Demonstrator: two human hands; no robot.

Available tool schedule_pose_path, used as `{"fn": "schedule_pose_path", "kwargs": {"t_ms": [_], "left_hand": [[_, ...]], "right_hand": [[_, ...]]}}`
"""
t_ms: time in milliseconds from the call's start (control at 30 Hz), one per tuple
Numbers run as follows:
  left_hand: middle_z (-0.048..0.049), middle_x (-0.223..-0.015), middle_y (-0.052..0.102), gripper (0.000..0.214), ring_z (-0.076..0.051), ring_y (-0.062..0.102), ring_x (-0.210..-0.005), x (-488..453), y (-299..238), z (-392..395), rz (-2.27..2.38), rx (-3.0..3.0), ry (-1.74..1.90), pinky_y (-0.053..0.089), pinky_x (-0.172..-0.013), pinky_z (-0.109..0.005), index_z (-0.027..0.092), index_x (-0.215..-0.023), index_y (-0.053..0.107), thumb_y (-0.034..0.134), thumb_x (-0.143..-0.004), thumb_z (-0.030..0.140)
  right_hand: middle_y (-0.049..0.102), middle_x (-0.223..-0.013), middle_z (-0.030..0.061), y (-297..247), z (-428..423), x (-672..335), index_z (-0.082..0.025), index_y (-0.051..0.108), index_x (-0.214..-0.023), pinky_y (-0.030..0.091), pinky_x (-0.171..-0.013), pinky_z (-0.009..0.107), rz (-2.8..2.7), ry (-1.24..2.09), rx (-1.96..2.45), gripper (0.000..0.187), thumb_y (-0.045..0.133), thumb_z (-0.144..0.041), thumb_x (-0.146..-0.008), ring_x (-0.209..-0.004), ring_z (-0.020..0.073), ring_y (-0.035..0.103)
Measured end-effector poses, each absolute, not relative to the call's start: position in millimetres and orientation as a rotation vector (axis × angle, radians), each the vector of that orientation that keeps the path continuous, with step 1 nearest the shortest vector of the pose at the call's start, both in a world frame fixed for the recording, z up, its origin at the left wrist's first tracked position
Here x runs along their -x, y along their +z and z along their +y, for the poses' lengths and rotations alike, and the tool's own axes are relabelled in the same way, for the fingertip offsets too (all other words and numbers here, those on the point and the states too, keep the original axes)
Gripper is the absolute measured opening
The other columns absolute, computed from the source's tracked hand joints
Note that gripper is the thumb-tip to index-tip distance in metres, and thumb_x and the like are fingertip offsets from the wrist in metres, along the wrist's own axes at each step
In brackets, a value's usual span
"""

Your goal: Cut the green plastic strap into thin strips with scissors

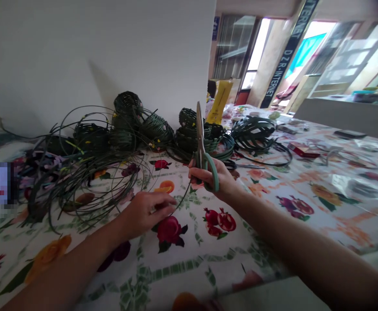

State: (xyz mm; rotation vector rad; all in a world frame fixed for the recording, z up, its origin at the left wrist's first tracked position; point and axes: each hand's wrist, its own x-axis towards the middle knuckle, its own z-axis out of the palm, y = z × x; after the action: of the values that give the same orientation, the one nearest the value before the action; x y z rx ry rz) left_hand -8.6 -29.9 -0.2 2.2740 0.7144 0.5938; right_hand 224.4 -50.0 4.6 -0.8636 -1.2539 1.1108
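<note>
My right hand (226,180) is closed around a pair of scissors (212,170) with green handles, its blades pointing upward. A thin dark green strip (184,195) slants from the fingers of that hand down to the fingertips of my left hand (145,211). My left hand hovers low over the table, fingers bent and closed at the strip's lower end. Beside it on the left lies a loose coil of thin green strips (93,185). Behind both hands stand several small woven green baskets (156,129).
A floral, fruit-patterned cloth (189,263) covers the table. Flat green bands (253,131) lie coiled at the right, near a red box (303,150) and clear plastic. A yellow package (220,101) stands behind. The white wall (94,52) borders the back left.
</note>
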Motion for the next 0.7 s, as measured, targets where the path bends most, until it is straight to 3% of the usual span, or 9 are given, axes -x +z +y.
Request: {"fn": "schedule_pose_path", "kwargs": {"t_ms": [233, 400, 567, 700], "left_hand": [[-0.0023, -0.071, 0.07, 0.025, -0.015, 0.062, -0.063, 12.2, 3.0, -27.7, 0.694, -2.109, 0.275, 0.045, -0.06, -0.025, 0.021, -0.092, 0.07, 0.057, -0.088, 0.041], [-0.0016, -0.074, 0.069, 0.025, -0.014, 0.061, -0.063, 18.8, 2.6, -19.5, 0.734, -2.251, 0.382, 0.043, -0.06, -0.024, 0.022, -0.094, 0.071, 0.052, -0.091, 0.038], [-0.0047, -0.082, 0.071, 0.02, -0.02, 0.062, -0.073, 22.3, 5.6, -14.1, 0.667, -2.407, 0.492, 0.044, -0.068, -0.027, 0.026, -0.086, 0.074, 0.056, -0.086, 0.034], [-0.0044, -0.082, 0.07, 0.017, -0.022, 0.061, -0.076, 36.2, 7.1, -0.1, 0.877, -2.449, 0.482, 0.043, -0.069, -0.029, 0.028, -0.079, 0.073, 0.059, -0.083, 0.037]], "right_hand": [[0.064, -0.07, -0.0012, -1.9, -42.5, -227.7, -0.019, 0.064, -0.085, 0.041, -0.043, 0.02, -1.219, 1.092, 0.881, 0.02, 0.076, -0.031, -0.075, -0.053, 0.0109, 0.056], [0.062, -0.068, -0.0014, -0.4, -38.7, -232.1, -0.018, 0.062, -0.082, 0.039, -0.041, 0.019, -1.184, 1.054, 0.886, 0.019, 0.074, -0.032, -0.075, -0.051, 0.0097, 0.054], [0.063, -0.067, -0.0008, -2.6, -37.5, -232.9, -0.019, 0.063, -0.081, 0.041, -0.043, 0.02, -1.235, 1.068, 0.928, 0.023, 0.075, -0.036, -0.073, -0.054, 0.0114, 0.056], [0.066, -0.071, 0.0015, -6.9, -34.4, -235.3, -0.019, 0.062, -0.079, 0.04, -0.04, 0.02, -1.265, 1.062, 0.998, 0.028, 0.074, -0.044, -0.072, -0.054, 0.0123, 0.058]]}}
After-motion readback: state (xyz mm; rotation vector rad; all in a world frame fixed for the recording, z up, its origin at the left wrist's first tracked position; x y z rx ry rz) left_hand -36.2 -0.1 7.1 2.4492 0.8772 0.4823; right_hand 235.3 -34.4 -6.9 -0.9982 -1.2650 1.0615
